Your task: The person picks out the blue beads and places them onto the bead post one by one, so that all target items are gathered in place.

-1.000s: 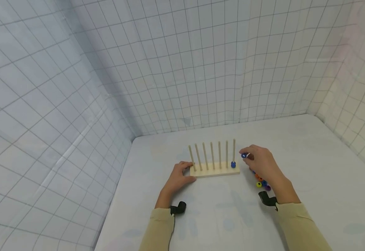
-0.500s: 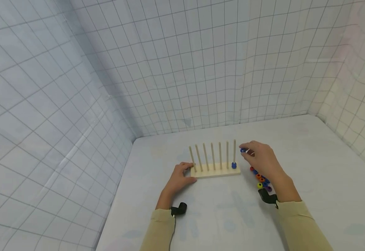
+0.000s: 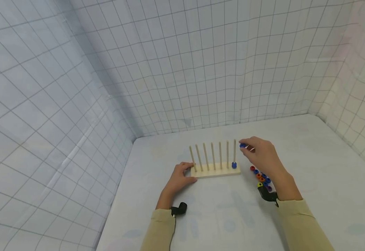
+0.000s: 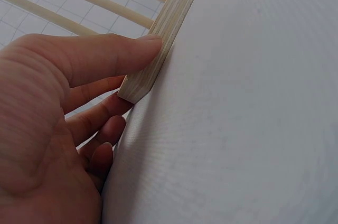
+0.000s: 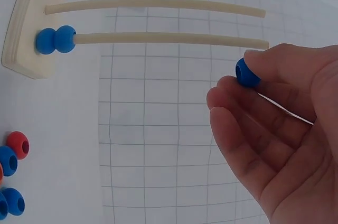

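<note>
A pale wooden pegboard (image 3: 214, 172) with a row of several upright pegs stands on the white table. My left hand (image 3: 177, 178) grips its left end; in the left wrist view the thumb lies along the front edge of the base (image 4: 171, 20), fingers behind. Two blue beads (image 5: 55, 40) are stacked at the foot of the rightmost peg (image 5: 174, 38). Between thumb and fingertips my right hand (image 3: 262, 153) pinches another blue bead (image 5: 246, 73), its hole showing. That bead is beside the rightmost peg's tip, apart from it.
Loose beads (image 3: 262, 179) in red, blue, orange, yellow and purple lie on the table (image 3: 217, 216) right of the pegboard, below my right hand. Grid-patterned sheets (image 3: 195, 69) hang behind and at both sides.
My right hand has risen with the blue bead, from beside the lower part of the rightmost peg to near its top. The left hand keeps its hold on the pegboard.
</note>
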### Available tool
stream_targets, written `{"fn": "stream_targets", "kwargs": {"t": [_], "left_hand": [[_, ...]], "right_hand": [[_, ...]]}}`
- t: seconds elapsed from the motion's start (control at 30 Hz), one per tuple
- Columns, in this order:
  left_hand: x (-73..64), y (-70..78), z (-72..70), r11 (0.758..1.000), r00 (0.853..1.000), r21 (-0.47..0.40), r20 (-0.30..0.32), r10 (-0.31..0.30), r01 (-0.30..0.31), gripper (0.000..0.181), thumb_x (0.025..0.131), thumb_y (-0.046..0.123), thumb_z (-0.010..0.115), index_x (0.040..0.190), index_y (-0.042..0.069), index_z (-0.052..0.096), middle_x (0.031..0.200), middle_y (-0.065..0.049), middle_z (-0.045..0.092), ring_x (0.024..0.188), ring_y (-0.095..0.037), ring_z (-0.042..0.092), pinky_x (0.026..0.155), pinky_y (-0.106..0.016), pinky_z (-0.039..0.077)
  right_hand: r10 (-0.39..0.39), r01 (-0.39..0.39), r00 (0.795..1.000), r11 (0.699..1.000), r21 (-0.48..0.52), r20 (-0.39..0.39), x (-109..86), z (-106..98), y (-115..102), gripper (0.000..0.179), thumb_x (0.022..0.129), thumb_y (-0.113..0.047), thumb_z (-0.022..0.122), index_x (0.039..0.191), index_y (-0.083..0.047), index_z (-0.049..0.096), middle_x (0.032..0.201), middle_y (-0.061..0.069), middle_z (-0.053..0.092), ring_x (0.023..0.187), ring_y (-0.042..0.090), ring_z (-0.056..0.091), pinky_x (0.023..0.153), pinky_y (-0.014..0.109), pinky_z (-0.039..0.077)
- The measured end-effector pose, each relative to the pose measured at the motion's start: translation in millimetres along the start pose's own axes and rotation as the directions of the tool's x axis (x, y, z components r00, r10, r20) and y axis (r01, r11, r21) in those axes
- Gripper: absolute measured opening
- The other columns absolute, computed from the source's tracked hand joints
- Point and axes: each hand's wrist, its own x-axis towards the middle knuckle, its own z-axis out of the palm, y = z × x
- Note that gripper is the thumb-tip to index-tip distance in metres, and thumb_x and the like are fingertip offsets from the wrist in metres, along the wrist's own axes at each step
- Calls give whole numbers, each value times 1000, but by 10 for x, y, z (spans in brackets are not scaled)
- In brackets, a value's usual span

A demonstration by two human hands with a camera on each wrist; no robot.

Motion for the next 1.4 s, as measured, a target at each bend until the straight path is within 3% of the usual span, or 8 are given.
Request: {"fn": "stream_targets", "kwargs": {"t": [0.43, 0.63, 1.17, 1.4], "left_hand": [[17, -31, 9, 1000, 1000, -8, -6, 13, -13, 59, 82, 24, 84, 135, 10, 64, 133, -9, 57, 128, -30, 43, 105, -50, 38], [19, -48, 11, 1000, 1000, -7, -8, 21, -21, 58, 82, 24, 83, 135, 10, 64, 132, -8, 58, 126, -30, 44, 104, -50, 38], [19, -58, 9, 1000, 1000, -13, 1, 7, -7, 60, 82, 25, 83, 137, 11, 63, 135, -8, 56, 130, -31, 42, 106, -51, 37], [27, -62, 9, 1000, 1000, -18, 6, 20, -20, 59, 83, 25, 83, 137, 11, 63, 135, -9, 56, 131, -32, 41, 106, -52, 37]], "right_hand": [[-102, 104, 989, 995, 12, -107, 65, -24, -59, 28, 97, -16, 69, 123, -6, 71, 100, 4, 70, 82, 20, 66, 72, 41, 57], [-113, 116, 983, 993, 14, -147, 108, -11, -110, 29, 95, -14, 72, 123, -7, 71, 102, 3, 71, 85, 17, 66, 74, 39, 57], [-141, 152, 976, 987, 58, -164, 166, 71, -174, 26, 96, -9, 69, 122, -6, 72, 104, 5, 72, 86, 19, 67, 72, 39, 57], [-117, 124, 983, 992, 41, -141, 168, 121, -169, 27, 95, -12, 70, 122, -7, 72, 108, 5, 72, 89, 18, 67, 73, 38, 57]]}}
